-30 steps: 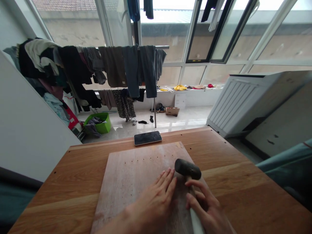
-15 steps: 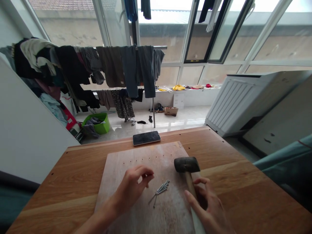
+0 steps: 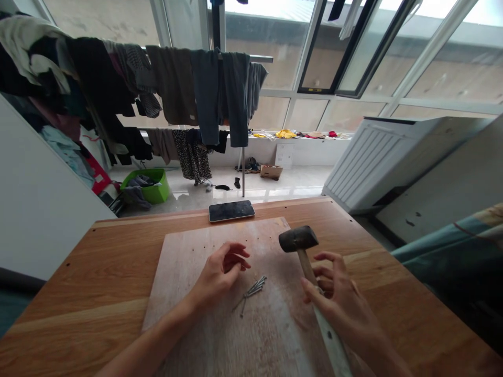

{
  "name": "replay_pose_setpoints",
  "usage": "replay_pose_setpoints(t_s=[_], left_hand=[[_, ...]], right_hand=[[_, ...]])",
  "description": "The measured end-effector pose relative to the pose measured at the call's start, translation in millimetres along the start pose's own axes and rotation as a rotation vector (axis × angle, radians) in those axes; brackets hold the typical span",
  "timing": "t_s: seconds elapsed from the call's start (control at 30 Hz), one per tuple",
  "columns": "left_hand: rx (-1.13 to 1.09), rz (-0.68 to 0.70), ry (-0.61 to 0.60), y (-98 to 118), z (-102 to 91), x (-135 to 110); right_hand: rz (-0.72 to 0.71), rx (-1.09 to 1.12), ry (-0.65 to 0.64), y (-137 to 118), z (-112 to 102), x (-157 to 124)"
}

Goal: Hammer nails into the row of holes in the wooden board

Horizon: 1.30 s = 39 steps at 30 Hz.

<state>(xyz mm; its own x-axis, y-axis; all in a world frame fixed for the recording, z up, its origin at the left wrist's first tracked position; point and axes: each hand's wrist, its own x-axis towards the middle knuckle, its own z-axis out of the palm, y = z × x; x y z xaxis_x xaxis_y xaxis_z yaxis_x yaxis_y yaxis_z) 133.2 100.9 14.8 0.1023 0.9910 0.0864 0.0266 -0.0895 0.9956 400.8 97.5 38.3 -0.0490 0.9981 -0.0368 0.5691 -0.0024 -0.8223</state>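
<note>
My right hand (image 3: pixel 334 288) is closed round the handle of a rubber mallet (image 3: pixel 298 239) with a black head and a pale handle. The mallet lies over the right side of a thin wooden board (image 3: pixel 220 335). Over the middle of the board is my left hand (image 3: pixel 222 267), fingers loosely curled and apart from the thumb, with nothing visible in it. Just to the right of that hand, a small pile of silvery nails (image 3: pixel 255 287) rests on the board. A row of small dark holes runs along the board's far edge, partly behind my left fingers.
The board lies on a wooden table (image 3: pixel 98 272). A phone (image 3: pixel 231 211) lies beyond the board near the table's far edge. Past it stand a clothes rack with hanging trousers (image 3: pixel 204 94), a green basket (image 3: pixel 159 188) and a white ribbed cabinet (image 3: pixel 361 157).
My right hand has moved forward with the mallet, whose head sits farther up the board. My left hand has shifted slightly forward, its fingers more curled. The view has tilted a little; the nails stay put.
</note>
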Motion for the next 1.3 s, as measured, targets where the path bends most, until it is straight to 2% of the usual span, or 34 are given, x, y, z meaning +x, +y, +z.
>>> replay_pose_setpoints(t_s=[0.13,0.2,0.47,0.73,0.9,1.0,1.07,1.17,1.23,1.3], left_hand=[[-0.082,-0.048,0.001,0.1,-5.5,4.5],[-0.108,-0.063,0.014,-0.1,-6.7,5.4],[-0.205,-0.108,0.009,1.5,-7.4,6.6],[-0.233,-0.114,0.004,2.0,-9.0,6.1],[-0.172,-0.107,-0.018,4.0,-9.1,6.8],[-0.053,-0.077,-0.07,3.3,-6.2,3.9],[0.116,-0.027,-0.096,3.2,-2.3,-0.6],[0.532,0.148,-0.141,9.3,3.9,-9.5],[0.839,0.276,-0.223,19.9,6.2,-14.8],[1.073,0.318,-0.329,34.2,6.3,-19.1]], right_hand=[[-0.211,-0.352,0.03,-13.0,-3.8,22.6],[-0.264,-0.415,-0.003,-12.7,-1.4,30.8],[-0.118,-0.202,-0.093,5.5,6.6,32.5],[-0.12,-0.191,-0.092,4.4,7.2,32.4],[-0.113,-0.175,-0.098,6.0,7.3,33.1],[-0.107,-0.176,-0.104,4.8,7.3,32.8],[-0.108,-0.18,-0.107,4.6,7.3,32.4],[-0.108,-0.179,-0.107,5.6,7.2,32.0],[-0.1,-0.178,-0.105,6.4,7.1,31.9],[-0.096,-0.183,-0.104,6.7,7.0,32.1]])
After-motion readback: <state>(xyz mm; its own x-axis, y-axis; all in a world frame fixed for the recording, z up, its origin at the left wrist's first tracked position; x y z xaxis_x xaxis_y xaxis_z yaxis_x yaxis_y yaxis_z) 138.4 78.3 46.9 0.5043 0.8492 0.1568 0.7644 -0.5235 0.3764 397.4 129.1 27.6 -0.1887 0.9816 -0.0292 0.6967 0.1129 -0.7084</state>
